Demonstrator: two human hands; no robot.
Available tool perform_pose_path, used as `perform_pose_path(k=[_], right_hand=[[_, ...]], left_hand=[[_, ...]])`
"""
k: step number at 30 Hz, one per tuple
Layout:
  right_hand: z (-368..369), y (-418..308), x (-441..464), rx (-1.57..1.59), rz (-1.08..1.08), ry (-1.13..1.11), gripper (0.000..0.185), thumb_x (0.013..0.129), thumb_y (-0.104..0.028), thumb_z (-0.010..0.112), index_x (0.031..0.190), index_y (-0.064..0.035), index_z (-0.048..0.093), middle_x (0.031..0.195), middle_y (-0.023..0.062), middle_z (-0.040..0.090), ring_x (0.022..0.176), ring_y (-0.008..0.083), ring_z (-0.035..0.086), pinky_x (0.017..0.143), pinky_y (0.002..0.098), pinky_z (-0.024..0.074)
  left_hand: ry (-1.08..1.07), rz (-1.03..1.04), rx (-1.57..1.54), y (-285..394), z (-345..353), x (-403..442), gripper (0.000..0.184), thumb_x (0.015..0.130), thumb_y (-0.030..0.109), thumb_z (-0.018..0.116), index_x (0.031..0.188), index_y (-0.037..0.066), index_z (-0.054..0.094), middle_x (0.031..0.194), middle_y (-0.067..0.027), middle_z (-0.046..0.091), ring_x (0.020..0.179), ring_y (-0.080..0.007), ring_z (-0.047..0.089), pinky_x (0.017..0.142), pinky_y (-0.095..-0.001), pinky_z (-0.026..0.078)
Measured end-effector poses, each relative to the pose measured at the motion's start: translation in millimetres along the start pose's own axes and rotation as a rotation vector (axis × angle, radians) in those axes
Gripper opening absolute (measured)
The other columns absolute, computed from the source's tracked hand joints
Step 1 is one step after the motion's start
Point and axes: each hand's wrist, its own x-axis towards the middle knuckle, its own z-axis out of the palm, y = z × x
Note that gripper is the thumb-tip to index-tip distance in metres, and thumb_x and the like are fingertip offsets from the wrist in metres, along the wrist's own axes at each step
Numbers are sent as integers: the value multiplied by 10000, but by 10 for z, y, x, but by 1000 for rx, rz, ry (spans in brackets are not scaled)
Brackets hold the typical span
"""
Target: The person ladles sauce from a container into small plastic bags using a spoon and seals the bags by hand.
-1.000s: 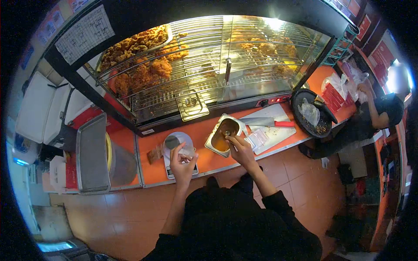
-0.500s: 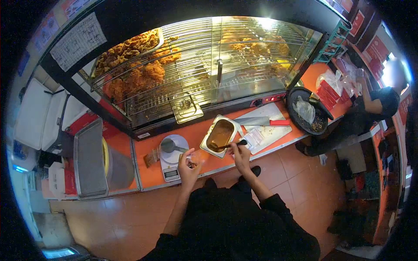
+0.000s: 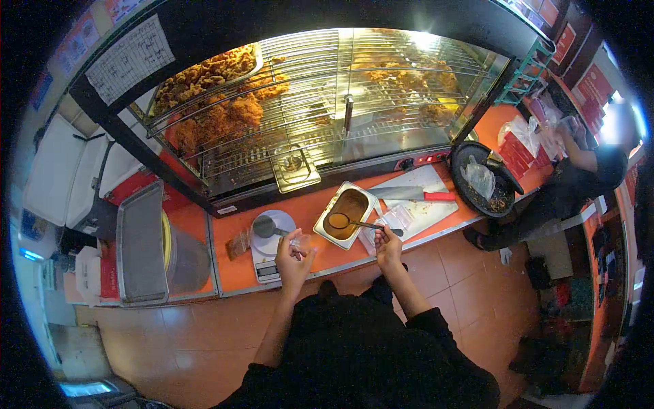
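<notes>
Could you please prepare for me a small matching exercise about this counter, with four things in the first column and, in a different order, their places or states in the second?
Things:
1. Long steel knife with red handle
2. Round spoon with long dark handle
3. Rectangular silver metal pan
4. Round black dish

Places or states:
A. Held in the right hand
B. Has a crumpled clear plastic bag lying in it
C. Rests across a flat white board
D. Contains brown sauce

Right pairs: 1-C, 2-A, 3-D, 4-B
</notes>
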Motion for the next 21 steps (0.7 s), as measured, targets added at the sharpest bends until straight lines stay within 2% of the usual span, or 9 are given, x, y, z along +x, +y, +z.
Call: perform_pose_path(k=[3, 5, 10, 13, 15, 19, 21], right_hand=[[24, -84, -6, 14, -1, -34, 249, 958, -206, 566, 1033, 22, 631, 750, 52, 643, 622, 111, 588, 589, 202, 496], [102, -192, -46, 8, -34, -22, 206, 951, -194, 568, 977, 0, 633, 778, 46, 645, 636, 97, 586, 609, 196, 500], [462, -523, -267, 42, -150, -20, 191, 941, -175, 580, 898, 0, 641, 703, 33, 626, 587, 70, 565, 526, 174, 474], [658, -775, -393, 23, -203, -125, 204, 947, -181, 568, 938, 11, 637, 717, 33, 626, 584, 65, 561, 520, 172, 466], [800, -902, -505, 51, -219, -168, 212, 951, -182, 565, 978, 18, 630, 727, 31, 617, 585, 60, 550, 514, 170, 452], [929, -963, -613, 62, -291, -170, 211, 954, -180, 562, 978, 17, 633, 725, 20, 599, 570, 55, 521, 514, 162, 428], [811, -849, -506, 46, -271, -125, 186, 926, -193, 592, 928, -17, 653, 733, 5, 603, 610, 53, 541, 556, 167, 442]], left_hand=[[-2, 25, 26, 72, -5, 100, 521, 665, 35, 793, 1149, 47, 599, 994, -53, 587, 636, -92, 568, 553, -232, 458], [17, 68, 19, 146, 18, 188, 517, 669, 35, 790, 1150, 48, 602, 992, -56, 586, 646, -101, 577, 569, -237, 473], [24, 107, -3, 289, 75, 386, 520, 673, 44, 796, 1158, 50, 607, 996, -67, 586, 690, -127, 597, 606, -250, 506], [42, 188, 66, 352, 104, 494, 530, 675, 51, 801, 1168, 51, 607, 1008, -73, 592, 721, -134, 601, 610, -257, 510], [13, 227, 55, 476, 106, 553, 571, 709, 73, 804, 1225, 32, 564, 1085, -100, 603, 825, -149, 653, 689, -265, 541], [18, 180, 20, 505, 182, 614, 574, 709, 83, 812, 1226, 43, 568, 1093, -104, 602, 859, -159, 650, 713, -273, 546], [25, 164, -33, 520, 208, 621, 569, 708, 84, 815, 1222, 47, 574, 1096, -104, 605, 895, -158, 645, 714, -271, 547]])
